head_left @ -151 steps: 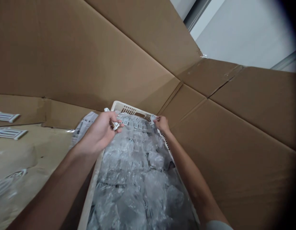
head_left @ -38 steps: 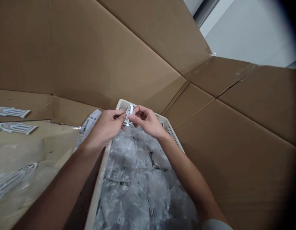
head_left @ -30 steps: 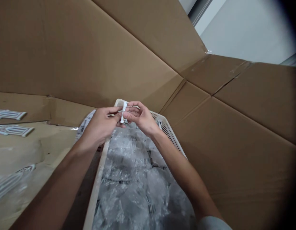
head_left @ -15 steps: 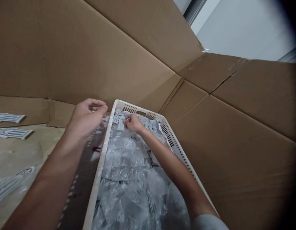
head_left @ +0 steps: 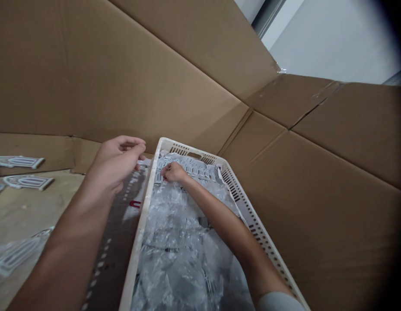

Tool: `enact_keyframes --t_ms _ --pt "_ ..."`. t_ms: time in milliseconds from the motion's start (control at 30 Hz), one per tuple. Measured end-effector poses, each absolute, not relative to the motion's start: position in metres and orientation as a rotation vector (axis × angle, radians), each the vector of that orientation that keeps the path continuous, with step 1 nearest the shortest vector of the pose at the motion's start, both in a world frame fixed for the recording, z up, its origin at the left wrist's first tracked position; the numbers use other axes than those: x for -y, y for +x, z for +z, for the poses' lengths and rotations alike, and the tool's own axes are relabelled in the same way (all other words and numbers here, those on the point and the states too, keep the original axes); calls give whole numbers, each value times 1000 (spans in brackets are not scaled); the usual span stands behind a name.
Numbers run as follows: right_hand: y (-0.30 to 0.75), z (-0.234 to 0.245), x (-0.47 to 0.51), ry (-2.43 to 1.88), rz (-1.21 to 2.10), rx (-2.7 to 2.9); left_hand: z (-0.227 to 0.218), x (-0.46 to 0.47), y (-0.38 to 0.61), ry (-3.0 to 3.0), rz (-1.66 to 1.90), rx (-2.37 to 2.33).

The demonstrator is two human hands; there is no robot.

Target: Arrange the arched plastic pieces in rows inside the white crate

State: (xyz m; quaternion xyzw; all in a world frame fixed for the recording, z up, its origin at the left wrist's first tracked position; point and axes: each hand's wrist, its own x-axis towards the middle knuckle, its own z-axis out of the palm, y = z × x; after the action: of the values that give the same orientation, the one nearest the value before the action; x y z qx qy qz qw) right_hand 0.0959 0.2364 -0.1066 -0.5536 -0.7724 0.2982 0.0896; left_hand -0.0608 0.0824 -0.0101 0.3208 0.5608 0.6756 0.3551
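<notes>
A cream perforated plastic crate lies in front of me, filled with crumpled clear plastic bags. A row of small white arch-shaped plastic pieces stands along its far end. My right hand reaches into that far end, fingers closed on a white piece at the left end of the row. My left hand hovers just left of the crate rim, fingers curled together, nothing visible in them.
Tall cardboard walls enclose the space at the back and right. Larger white arched pieces lie on the cardboard floor at far left, one more in clear plastic. A printed sheet lies beside the crate.
Both hands held a small white piece together over the crate's far end. They have parted: the right hand took the piece down to the row, and the left hand drew back left.
</notes>
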Motion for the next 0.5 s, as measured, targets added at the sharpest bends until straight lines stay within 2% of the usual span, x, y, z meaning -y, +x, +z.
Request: enact_keyframes --t_ms 500 --pt "85 -98 -215 -1663 532 2358 -8 -79 -59 764 1808 -1432"
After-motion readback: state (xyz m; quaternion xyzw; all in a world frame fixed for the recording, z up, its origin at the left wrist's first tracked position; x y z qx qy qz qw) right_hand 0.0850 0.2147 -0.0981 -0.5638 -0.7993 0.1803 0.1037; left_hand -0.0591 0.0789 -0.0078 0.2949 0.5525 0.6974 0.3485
